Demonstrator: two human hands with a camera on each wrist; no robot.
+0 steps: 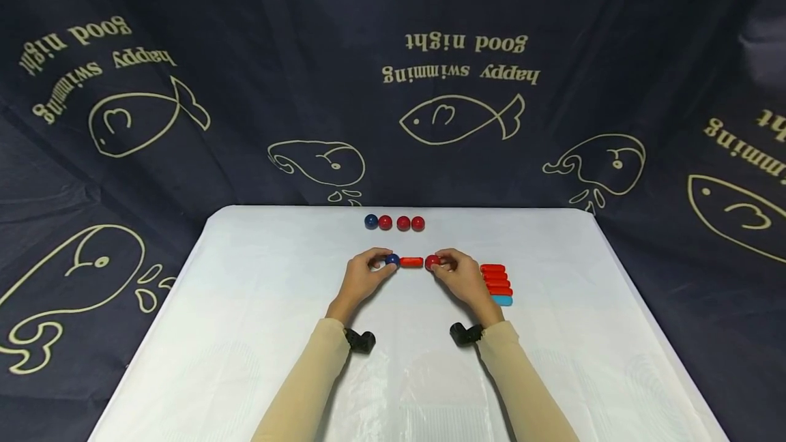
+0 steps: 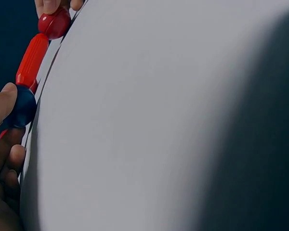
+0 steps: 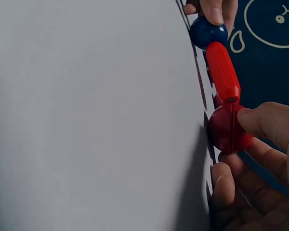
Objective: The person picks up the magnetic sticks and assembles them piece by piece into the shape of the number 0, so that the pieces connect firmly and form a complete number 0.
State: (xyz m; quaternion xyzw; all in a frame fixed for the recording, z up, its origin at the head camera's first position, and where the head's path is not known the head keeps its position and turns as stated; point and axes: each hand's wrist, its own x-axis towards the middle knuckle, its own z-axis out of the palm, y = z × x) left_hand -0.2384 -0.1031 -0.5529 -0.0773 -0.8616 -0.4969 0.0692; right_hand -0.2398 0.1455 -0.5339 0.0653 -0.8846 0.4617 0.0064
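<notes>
A blue ball (image 1: 393, 261) is pinched between the thumb and fingers of my left hand (image 1: 361, 277). From it a ridged red rod (image 1: 411, 262) extends to the right, one end against the ball. My right hand (image 1: 462, 278) pinches a red ball (image 1: 432, 262) by the rod's other end. In the right wrist view, that rod end (image 3: 229, 96) shows its end face just above the red ball (image 3: 226, 130), with a narrow gap in the head view. The left wrist view has the thumb on the blue ball (image 2: 23, 107), fingers below it.
Behind the hands, a dark blue ball (image 1: 371, 222) and several red balls (image 1: 403, 223) stand in a row. Beside my right hand lie several stacked-looking red rods (image 1: 496, 280) and a light blue rod (image 1: 502, 301). The white table (image 1: 258, 305) meets a dark patterned cloth (image 1: 331, 74) at the back.
</notes>
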